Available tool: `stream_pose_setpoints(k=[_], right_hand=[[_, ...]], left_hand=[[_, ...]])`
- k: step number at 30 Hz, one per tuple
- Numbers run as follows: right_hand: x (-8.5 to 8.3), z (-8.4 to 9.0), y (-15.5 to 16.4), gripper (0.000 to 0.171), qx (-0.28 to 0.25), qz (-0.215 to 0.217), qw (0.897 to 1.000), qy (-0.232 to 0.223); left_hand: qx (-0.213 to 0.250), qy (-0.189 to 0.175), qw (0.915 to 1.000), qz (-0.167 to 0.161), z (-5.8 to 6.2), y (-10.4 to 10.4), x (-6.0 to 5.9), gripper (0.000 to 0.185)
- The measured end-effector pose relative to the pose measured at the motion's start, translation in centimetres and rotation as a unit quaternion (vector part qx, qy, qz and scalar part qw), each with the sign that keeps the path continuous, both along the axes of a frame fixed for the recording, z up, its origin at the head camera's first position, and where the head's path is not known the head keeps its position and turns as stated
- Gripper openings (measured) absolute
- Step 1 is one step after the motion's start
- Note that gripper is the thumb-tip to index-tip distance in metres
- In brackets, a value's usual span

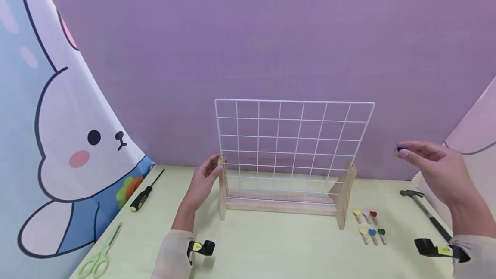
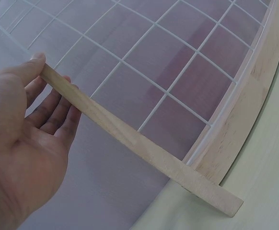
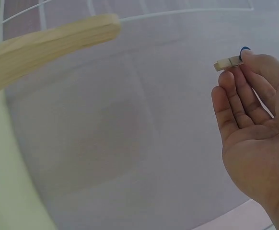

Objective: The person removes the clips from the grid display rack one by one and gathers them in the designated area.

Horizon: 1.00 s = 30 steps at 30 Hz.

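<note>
A white wire grid panel point(image 1: 294, 101) stands upright in a wooden stand point(image 1: 280, 207). My left hand point(image 1: 203, 180) holds the upper end of the stand's left post point(image 2: 115, 127), thumb on one side and fingers on the other. Off to the right of the grid, my right hand point(image 1: 441, 167) is raised in the air. Between its thumb and fingers it pinches a small wooden clothespin point(image 3: 228, 63) with a dark blue decoration, partly covered by the thumb. The clothespin is apart from the grid.
Several heart-topped clothespins point(image 1: 373, 232) lie in two rows right of the stand. A hammer point(image 1: 428, 215) lies at the far right. On the left are a screwdriver point(image 1: 142, 197) and green scissors point(image 1: 101, 255). A purple cloth point(image 1: 271, 33) hangs behind.
</note>
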State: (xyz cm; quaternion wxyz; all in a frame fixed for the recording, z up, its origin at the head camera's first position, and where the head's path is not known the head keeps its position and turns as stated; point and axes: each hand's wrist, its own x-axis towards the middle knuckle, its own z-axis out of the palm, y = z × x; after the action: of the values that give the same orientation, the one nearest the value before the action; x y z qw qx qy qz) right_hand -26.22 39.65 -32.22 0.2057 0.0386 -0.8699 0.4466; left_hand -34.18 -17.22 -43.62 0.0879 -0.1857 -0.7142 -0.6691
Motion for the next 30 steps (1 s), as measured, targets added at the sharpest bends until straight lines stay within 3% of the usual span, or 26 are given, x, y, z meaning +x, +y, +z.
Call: stream_pose_setpoints(k=[7,13,19,26,30], right_hand=[[0.7,-3.5,1.0,0.039,0.002,-0.010,0.999,-0.036],[1.3,-6.6,1.9,0.029,-0.013,-0.011,0.999,-0.039],[2.1,-9.6,2.8,0.025,-0.038,0.024,0.998,-0.039],[2.6,-12.1,3.3,0.027,-0.139,0.090,0.985,-0.055],[3.1,-13.1,3.6,0.026,-0.118,0.081,0.987,-0.074]], left_hand=[[-0.001,0.000,1.0000,0.001,0.1,0.0,0.0,0.045],[-0.003,-0.003,1.0000,0.002,0.1,0.0,0.0,0.045],[-0.007,0.000,1.0000,0.003,0.0,-0.1,0.0,0.045],[-0.005,0.005,1.0000,-0.003,0.0,-0.1,0.1,0.046],[-0.004,0.005,1.0000,-0.004,0.0,-0.1,0.1,0.047]])
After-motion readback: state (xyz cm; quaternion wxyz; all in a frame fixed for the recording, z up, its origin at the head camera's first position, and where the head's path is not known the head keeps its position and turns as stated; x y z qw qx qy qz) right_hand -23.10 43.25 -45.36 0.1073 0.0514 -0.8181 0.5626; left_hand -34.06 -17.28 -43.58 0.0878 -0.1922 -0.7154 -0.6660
